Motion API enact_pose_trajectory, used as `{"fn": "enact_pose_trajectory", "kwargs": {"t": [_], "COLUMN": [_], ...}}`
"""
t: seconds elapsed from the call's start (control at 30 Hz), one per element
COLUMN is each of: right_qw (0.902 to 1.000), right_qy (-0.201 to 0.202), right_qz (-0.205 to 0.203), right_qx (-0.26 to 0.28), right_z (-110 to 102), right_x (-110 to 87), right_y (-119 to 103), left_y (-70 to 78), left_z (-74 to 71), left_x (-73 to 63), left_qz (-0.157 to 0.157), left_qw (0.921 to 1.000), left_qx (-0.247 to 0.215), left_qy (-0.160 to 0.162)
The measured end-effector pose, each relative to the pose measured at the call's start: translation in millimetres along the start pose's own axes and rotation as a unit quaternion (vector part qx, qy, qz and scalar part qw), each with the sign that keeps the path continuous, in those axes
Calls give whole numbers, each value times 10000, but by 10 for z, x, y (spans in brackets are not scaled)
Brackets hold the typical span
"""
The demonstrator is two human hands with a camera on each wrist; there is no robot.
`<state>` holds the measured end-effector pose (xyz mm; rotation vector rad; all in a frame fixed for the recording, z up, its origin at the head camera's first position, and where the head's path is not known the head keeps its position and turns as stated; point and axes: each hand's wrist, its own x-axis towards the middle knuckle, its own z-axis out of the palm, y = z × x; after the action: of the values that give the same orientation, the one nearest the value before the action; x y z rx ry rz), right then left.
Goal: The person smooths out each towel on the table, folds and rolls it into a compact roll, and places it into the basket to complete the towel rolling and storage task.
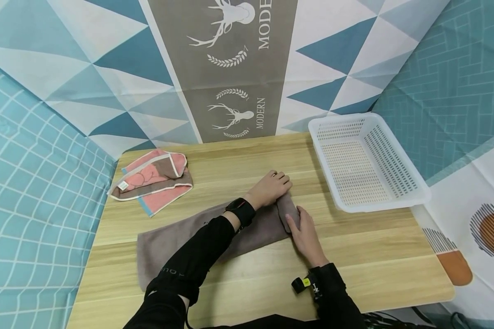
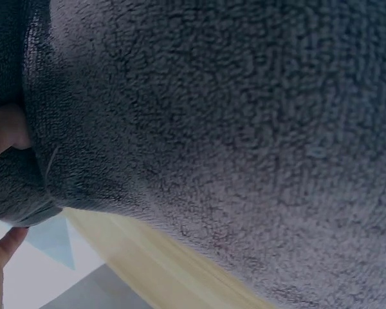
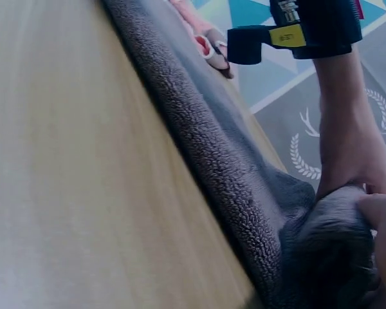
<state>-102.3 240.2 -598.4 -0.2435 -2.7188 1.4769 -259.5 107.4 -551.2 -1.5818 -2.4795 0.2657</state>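
A grey-brown towel (image 1: 181, 235) lies as a long folded strip across the table, its right end turned over on itself. My left hand (image 1: 269, 188) grips the far corner of that turned end. In the left wrist view the thumb (image 2: 9, 127) presses on the towel (image 2: 212, 129) and a fingertip shows at its edge. On the near side, my right hand (image 1: 306, 234) holds the same end, its thumb on top and the other fingers along the outer edge. The right wrist view shows the bunched end (image 3: 334, 238) between the two hands.
A pink and brown towel (image 1: 152, 178) with white trim lies loosely folded at the back left. On the right stands a white perforated plastic basket (image 1: 339, 178). The wooden table (image 1: 378, 256) meets a patterned cloth backdrop behind.
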Motion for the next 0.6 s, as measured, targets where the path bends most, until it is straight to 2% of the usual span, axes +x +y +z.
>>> {"fn": "enact_pose_trajectory", "kwargs": {"t": [0.13, 0.2, 0.27, 0.33, 0.43, 0.6], "right_qw": [9996, 9995, 9995, 9997, 9998, 9987], "right_qy": [-176, -222, -214, -164, -120, -138], "right_qz": [195, 238, 237, 178, -7, -192], "right_qx": [51, 34, 8, -7, -147, -442], "right_z": [-24, -24, -16, 4, 62, 145], "right_x": [44, 56, 69, 80, 104, 119], "right_y": [-15, -28, -36, -44, -33, -32], "left_y": [1, -4, -9, -11, 0, 12], "left_z": [28, 39, 38, 23, -84, -421], "left_x": [-13, -34, -52, -62, -58, -11], "left_qz": [50, 71, 85, 64, -58, -285], "left_qw": [9999, 9999, 9999, 9991, 9925, 9677], "left_qx": [60, 43, -1, -87, -160, -464], "left_qy": [135, 87, -94, -421, -1210, -2460]}}
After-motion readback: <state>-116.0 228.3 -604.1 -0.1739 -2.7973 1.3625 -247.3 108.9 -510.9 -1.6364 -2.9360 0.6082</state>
